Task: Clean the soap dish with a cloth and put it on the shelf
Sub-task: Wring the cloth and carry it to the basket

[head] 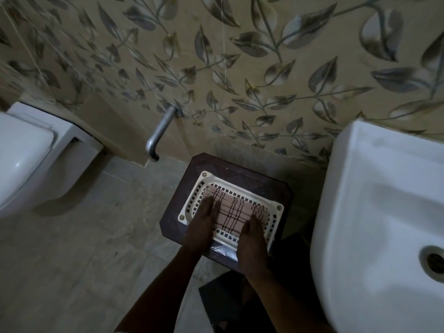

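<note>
The white slotted soap dish [240,188] sits on a dark stool [173,224] between toilet [24,159] and basin [372,200]; a pink checked cloth [233,210] lies inside it. Both hands press flat on the cloth, fingers extended, gripping nothing: left hand [201,227] at the dish's left end, right hand [252,243] at its near right.

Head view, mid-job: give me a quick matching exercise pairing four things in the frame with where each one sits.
Things:
1. pink checked cloth
2. cream slotted plastic soap dish
3. white ceramic sink
4. white toilet

Places:
A. far left of the frame
B. on the dark brown stool
C. right edge of the frame
D. inside the dish, under the left hand and the right hand

Pairs: 1-D, 2-B, 3-C, 4-A
</note>
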Motion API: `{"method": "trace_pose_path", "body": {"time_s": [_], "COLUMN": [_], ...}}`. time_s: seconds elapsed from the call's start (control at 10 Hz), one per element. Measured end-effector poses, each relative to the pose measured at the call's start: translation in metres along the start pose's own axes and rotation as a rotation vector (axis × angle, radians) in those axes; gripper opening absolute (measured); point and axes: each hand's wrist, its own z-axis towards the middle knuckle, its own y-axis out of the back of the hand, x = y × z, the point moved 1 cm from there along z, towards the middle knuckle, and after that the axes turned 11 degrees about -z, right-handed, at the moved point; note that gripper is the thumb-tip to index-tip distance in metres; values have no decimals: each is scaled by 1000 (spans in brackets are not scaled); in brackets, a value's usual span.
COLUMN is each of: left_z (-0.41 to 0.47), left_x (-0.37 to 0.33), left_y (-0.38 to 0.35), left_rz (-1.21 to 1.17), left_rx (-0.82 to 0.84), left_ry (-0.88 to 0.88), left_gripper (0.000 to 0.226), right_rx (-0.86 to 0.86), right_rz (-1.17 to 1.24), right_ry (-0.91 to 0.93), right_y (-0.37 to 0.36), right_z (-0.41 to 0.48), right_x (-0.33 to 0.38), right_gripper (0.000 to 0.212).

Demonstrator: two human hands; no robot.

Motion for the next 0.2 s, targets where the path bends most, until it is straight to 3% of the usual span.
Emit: {"method": "trace_pose_path", "body": {"time_s": [0.1, 0.2], "left_z": [13, 4], "left_x": [-11, -33], "left_y": [17, 30], "left_rz": [-21, -65], "left_rx": [78, 19], "left_ry": [39, 15], "left_gripper": [58, 53], "right_rx": [161, 196], "right_rz": [-48, -137], "right_ry": [-96, -57], "right_y": [30, 54], "right_z": [11, -1], "right_x": [-3, -5], "right_gripper": [33, 40]}}
